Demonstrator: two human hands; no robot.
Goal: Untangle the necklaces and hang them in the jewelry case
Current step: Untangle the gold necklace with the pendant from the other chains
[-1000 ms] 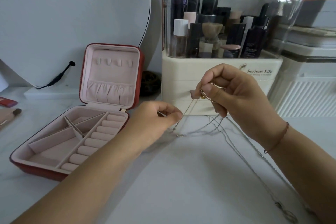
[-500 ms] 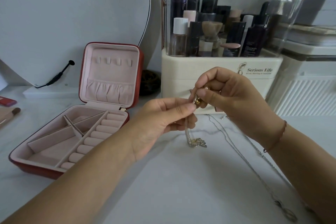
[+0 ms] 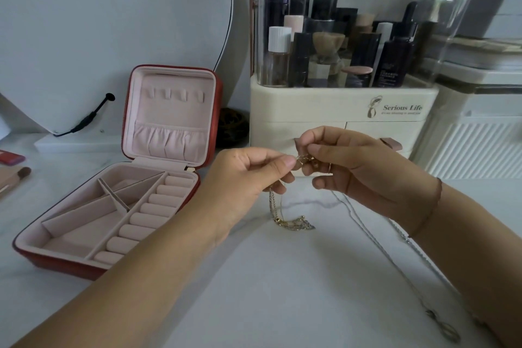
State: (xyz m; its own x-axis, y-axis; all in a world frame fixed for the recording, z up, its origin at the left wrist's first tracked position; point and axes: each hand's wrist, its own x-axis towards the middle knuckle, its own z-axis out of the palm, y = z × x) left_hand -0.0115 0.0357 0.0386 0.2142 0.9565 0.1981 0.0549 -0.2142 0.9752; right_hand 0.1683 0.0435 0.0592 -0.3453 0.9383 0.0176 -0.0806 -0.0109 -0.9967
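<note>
White marble worktop (image 3: 282,297) carries the open red, pink-lined jewelry case (image 3: 217,121), hooks bare. The left hand (image 3: 248,178) and right hand (image 3: 367,169) meet right of it, both pinching the thin tangled gold necklaces (image 3: 291,223), slack pooled below; a hard pull would likely tighten the knot.

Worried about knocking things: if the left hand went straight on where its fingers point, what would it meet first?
Most likely the right hand, which pinches the tangled necklaces just ahead of the left hand; depth is hard to judge.
</note>
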